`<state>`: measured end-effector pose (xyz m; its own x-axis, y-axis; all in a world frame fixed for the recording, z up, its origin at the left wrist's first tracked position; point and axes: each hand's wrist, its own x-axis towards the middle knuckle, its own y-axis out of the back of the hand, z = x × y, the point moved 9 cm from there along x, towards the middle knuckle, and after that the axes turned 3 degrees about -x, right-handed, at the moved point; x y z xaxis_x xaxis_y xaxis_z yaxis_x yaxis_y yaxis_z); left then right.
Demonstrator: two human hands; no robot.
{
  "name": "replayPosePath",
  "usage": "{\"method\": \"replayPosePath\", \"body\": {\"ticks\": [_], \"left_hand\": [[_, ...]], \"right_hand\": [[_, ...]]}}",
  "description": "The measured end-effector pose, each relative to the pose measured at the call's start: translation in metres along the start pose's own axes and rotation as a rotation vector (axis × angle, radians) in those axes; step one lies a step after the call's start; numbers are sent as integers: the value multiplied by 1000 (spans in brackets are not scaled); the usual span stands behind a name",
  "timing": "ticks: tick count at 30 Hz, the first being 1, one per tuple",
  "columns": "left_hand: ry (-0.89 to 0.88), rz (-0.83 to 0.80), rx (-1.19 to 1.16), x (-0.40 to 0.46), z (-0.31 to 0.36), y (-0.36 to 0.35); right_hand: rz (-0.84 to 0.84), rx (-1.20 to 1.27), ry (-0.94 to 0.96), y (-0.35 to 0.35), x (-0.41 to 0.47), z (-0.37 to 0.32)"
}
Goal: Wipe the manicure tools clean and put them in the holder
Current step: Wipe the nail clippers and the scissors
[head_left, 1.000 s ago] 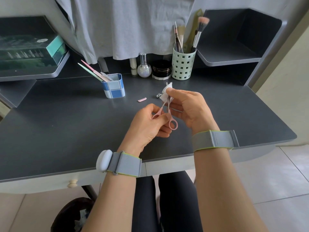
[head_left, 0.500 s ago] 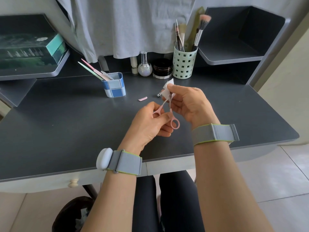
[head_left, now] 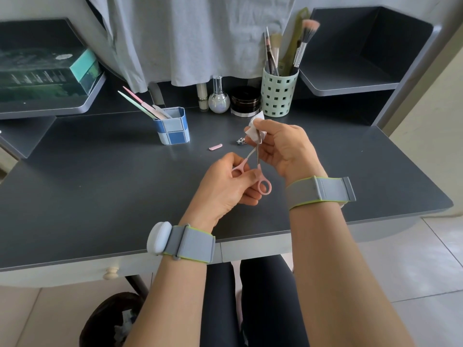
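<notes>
Since a second ago, little has shifted: both hands stay over the desk's middle, my right hand's wipe now a bit higher on the blades, scissors still spread.

Scissors (head_left: 258, 156) held off the desk (head_left: 75, 184) between my two hands, blades pointing far, pink loops near. My left hand (head_left: 223, 189) grips the handles, fingers curled; one loop is mostly hidden in the fingers, the other (head_left: 264, 187) hangs free to the right of the thumb. My right hand (head_left: 285, 146) pinches a white wipe (head_left: 254, 126) round the blade tips, thumb and forefinger closed on it, remaining fingers curled loosely. Hands close together, joined only through the scissors.

Blue holder (head_left: 172, 126) stands far left of the hands, well apart, with files (head_left: 140, 102) leaning out to the left. Pink cap (head_left: 215, 147) and nail clipper (head_left: 241, 141) lie on the desk between holder and right hand, clipper just beside the wipe. Green brush cup (head_left: 278, 95) at the far edge, beyond the right hand; jar (head_left: 245, 100) and bottle (head_left: 218, 100) to its left.
</notes>
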<state>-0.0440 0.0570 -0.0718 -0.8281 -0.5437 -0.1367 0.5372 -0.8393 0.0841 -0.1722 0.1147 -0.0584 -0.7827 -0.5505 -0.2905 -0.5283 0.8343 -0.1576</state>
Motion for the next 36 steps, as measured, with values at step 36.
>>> {"method": "replayPosePath", "body": {"ticks": [36], "left_hand": [[10,184,-6,5,-11,8]], "right_hand": [[432,-702,173,81,3,5]]}}
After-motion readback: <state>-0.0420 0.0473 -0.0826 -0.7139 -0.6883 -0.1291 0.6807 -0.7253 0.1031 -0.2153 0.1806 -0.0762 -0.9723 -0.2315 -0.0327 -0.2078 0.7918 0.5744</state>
